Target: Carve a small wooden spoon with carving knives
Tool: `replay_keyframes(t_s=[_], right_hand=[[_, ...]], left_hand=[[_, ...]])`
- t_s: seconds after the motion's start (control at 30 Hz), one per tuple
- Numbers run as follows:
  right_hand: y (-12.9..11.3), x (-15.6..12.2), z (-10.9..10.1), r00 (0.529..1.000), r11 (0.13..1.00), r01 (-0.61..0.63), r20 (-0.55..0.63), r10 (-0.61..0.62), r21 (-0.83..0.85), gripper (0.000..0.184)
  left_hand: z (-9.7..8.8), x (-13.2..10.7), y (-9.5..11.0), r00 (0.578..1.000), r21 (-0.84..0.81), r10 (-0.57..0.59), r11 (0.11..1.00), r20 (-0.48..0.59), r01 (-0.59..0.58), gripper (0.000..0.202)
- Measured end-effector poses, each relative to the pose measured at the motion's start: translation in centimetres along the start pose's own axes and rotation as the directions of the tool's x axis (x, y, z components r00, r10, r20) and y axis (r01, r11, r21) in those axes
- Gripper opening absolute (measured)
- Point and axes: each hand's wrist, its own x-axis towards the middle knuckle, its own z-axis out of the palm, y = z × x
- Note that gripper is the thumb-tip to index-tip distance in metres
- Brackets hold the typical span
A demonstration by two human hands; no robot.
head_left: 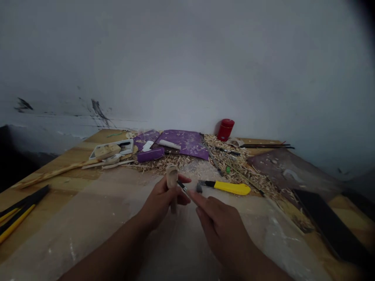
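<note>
In the middle of the head view, my left hand [156, 201] is wrapped round a pale piece of carved wood [172, 175], held upright with a hollow showing near its top. My right hand [218, 218] grips a slim carving knife [183, 186] with a silver and dark front part. Its index finger lies along the tool. The knife's tip points at the wood's right side; whether it touches I cannot tell. Beyond my right hand lies a yellow utility knife [231, 187] with a black front, beside a small dark grey lump [199, 188].
Wood shavings [158, 166] spread along the back, around purple sheets [187, 142]. A red canister [225, 129] stands by the wall. A white tray [131, 146] and wood pieces lie back left, black-and-yellow handled tools [22, 212] at left, a dark flat slab [325, 222] at right. Clear plastic covers the table's front.
</note>
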Motion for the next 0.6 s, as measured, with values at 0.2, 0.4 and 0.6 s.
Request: replay_keyframes(t_s=[0.2, 0.4, 0.6], right_hand=[[-0.42, -0.04, -0.18, 0.997, 0.997, -0.016, 0.079, 0.022, -0.073, 0.047], [-0.54, -0.06, -0.11, 0.995, 0.989, -0.004, 0.102, 0.019, -0.147, 0.05], [-0.78, -0.05, -0.22, 0.988, 0.987, 0.015, 0.157, 0.011, -0.161, 0.051]], left_hand=[[0.55, -0.15, -0.18, 0.992, 0.049, 0.09, 0.995, -0.084, -0.086, 0.016], [0.17, -0.12, -0.21, 0.994, 0.15, 0.038, 0.988, -0.1, -0.023, 0.023], [0.22, -0.57, -0.56, 0.993, 0.029, 0.046, 0.999, -0.105, -0.043, 0.03]])
